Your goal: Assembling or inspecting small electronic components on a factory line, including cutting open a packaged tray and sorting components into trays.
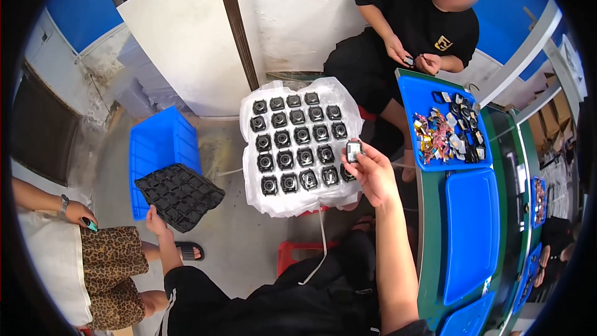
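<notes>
Black moulded tray, thin and divided into a grid of shallow pockets, is hanging tilted at the left, overlapping the near side of a blue crate in this view. It is extending up and to the right from the left hand, whose fingers are closing on its near-left edge. Its long axis is running from upper left to lower right. In the middle, black square cases with round centres are sitting in rows on a white wrapped surface, the right hand partly covering the lower right ones. Just above that corner, a small case, black-rimmed with a pale face, is resting between the fingertips of the right hand, which is pinching it nearly closed. Its long axis is pointing roughly away from the person. Farther right, a green desk is carrying blue trays.
</notes>
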A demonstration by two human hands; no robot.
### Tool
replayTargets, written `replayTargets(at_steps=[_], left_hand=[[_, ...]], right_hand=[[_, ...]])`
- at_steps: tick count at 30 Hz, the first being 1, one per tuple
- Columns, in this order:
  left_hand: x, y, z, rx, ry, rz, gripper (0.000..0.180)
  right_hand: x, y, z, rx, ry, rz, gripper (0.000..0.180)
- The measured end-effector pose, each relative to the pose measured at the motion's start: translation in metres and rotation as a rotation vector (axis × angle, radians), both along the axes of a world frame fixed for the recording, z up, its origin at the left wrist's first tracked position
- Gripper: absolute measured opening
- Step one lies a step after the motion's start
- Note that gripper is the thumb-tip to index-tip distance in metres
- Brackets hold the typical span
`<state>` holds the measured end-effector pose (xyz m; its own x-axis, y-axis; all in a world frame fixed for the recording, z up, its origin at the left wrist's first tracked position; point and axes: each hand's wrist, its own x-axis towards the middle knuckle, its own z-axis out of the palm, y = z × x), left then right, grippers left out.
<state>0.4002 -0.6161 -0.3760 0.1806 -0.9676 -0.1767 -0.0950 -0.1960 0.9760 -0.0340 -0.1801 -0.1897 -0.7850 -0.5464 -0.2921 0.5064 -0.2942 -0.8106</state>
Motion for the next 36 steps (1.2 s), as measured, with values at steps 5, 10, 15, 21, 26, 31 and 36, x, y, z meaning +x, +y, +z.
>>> replayTargets(at_steps=[5, 10, 15, 21, 26, 31, 36], left_hand=[[0.013, -0.001, -0.037, -0.058, 0.026, 0.028, 0.025], [0.001, 0.023, -0.077, 0.082, -0.156, -0.274, 0.02], [-0.006, 0.011, -0.068, 0.045, -0.462, -0.361, 0.028], [0.031, -0.048, -0.045, 0.031, -0.195, -0.198, 0.026], [0.044, -0.087, -0.033, 0.336, 0.354, 0.337, 0.046], [0.056, -0.082, -0.073, 0.549, 0.593, 0.218, 0.041], [0.033, -0.059, -0.077, 0.507, 0.326, -0.065, 0.031]], right_hand=[[0.005, -0.002, -0.001, -0.064, -0.058, 0.033, 0.035], [0.003, 0.006, -0.017, 0.037, 0.016, -0.103, 0.027], [-0.01, 0.025, -0.025, 0.114, 0.022, -0.125, 0.014], [-0.004, 0.013, -0.036, 0.087, -0.005, -0.131, 0.011], [-0.001, 0.021, -0.031, 0.064, -0.033, -0.177, 0.011], [0.004, 0.013, -0.029, 0.073, -0.069, -0.26, 0.016], [0.003, 0.005, -0.024, 0.11, 0.005, -0.263, 0.026]])
